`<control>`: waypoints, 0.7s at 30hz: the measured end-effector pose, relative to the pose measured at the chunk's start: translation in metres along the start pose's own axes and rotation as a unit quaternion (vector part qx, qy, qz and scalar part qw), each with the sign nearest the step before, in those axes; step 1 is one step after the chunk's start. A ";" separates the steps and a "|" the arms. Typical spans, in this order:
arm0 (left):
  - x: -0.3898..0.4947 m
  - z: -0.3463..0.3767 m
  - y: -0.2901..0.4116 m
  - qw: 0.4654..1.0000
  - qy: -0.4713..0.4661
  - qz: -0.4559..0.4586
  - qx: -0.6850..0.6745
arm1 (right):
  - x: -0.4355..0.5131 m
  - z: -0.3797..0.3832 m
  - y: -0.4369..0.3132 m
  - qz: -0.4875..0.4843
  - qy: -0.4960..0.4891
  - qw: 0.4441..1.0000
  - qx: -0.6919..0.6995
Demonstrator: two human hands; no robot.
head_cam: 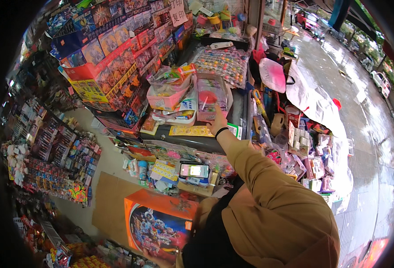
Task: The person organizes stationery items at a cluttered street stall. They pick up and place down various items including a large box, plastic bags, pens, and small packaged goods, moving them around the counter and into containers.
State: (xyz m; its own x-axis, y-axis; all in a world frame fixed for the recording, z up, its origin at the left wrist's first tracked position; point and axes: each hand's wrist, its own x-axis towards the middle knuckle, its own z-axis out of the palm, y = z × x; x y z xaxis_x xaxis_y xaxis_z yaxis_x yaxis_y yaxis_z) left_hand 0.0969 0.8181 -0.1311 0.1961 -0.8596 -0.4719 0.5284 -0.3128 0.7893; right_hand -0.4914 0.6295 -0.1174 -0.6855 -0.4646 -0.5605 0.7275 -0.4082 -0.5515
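My left hand (156, 258) holds a large orange cardboard box (161, 227) from below, against my body. Its front has a dark picture of armoured figures. My right hand (219, 120), with a black band at the wrist, reaches over the dark counter (186, 140). Its index finger is extended at the near right edge of a pink tray (206, 116); I cannot tell whether it touches. A round red item (207, 97) and a white stick lie over clear wrapping in that tray. Left of it stands a pink tub (165, 100) holding wrapped items. A yellow strip (190, 131) lies just before my hand.
Stacked card-pack boxes (113, 67) rise at the left of the counter. Behind the trays lies a clear bag of colourful balls (222, 63). A lit phone (194, 170) rests below the counter. Boxed goods (317, 164) crowd the right, beside wet pavement (368, 140).
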 end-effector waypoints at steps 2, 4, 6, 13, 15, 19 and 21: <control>-0.004 0.020 0.001 1.000 0.001 0.011 -0.012 | 0.002 0.005 0.000 -0.034 0.002 0.999 0.042; -0.005 0.049 0.000 0.998 0.003 0.048 -0.032 | -0.002 0.005 -0.014 -0.022 -0.006 0.993 0.112; -0.013 0.080 -0.001 0.996 0.023 0.086 -0.017 | -0.007 -0.002 -0.041 -0.027 -0.060 0.991 0.114; -0.035 0.189 -0.008 0.990 0.085 0.109 -0.012 | 0.070 0.041 -0.194 -0.131 -0.144 0.980 -0.035; -0.033 0.211 -0.010 0.992 0.083 0.078 -0.060 | 0.116 0.066 -0.226 -0.145 -0.154 0.968 -0.133; -0.040 0.249 -0.031 0.977 0.147 0.153 0.005 | 0.198 0.113 -0.246 -0.104 -0.168 0.953 -0.231; -0.046 0.268 -0.044 0.944 0.214 0.240 0.071 | 0.224 0.132 -0.240 -0.048 -0.184 0.960 -0.206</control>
State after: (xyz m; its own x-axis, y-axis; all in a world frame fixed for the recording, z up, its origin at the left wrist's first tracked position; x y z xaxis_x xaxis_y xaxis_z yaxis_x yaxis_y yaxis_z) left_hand -0.1565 0.7632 -0.0385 0.7169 -0.6836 -0.1368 0.1824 -0.0055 0.9832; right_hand -0.8154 0.5197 -0.0289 -0.6368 -0.7182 -0.2806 0.5378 -0.1530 -0.8291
